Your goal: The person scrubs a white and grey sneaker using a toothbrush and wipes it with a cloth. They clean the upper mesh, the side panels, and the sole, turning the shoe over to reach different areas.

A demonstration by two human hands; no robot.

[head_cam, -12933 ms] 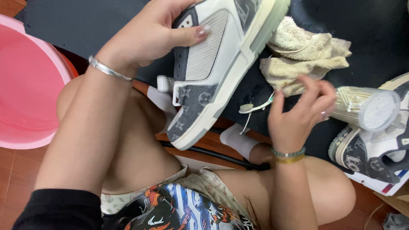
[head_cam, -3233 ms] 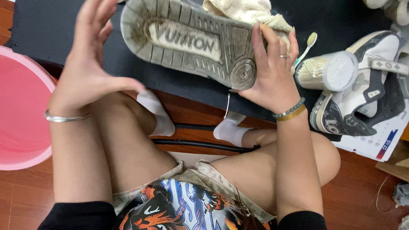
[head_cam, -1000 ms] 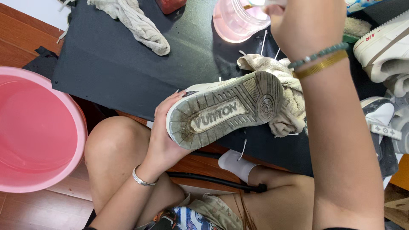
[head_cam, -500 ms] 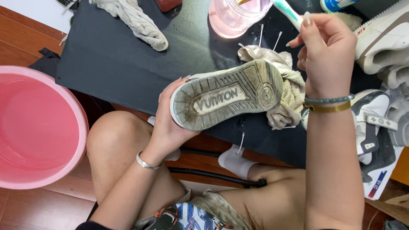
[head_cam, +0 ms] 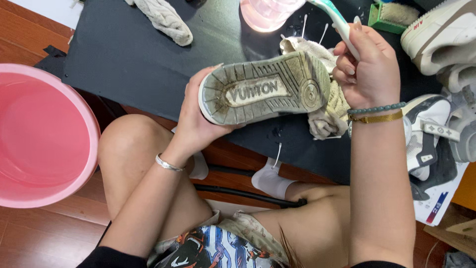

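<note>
My left hand grips a sneaker by its heel end, turned so the dirty grey sole faces up. My right hand is closed around a toothbrush with a white and teal handle, held just right of the sneaker's toe; the brush head is out of view. A crumpled beige cloth lies on the black mat under the sneaker's toe.
A pink basin stands on the wooden floor at left. A pink cup and another rag lie at the mat's far side. Other sneakers and a green scrub brush crowd the right.
My right hand has come down from the pink cup with the toothbrush, next to the sneaker's toe. The left hand keeps the sneaker sole-up.
</note>
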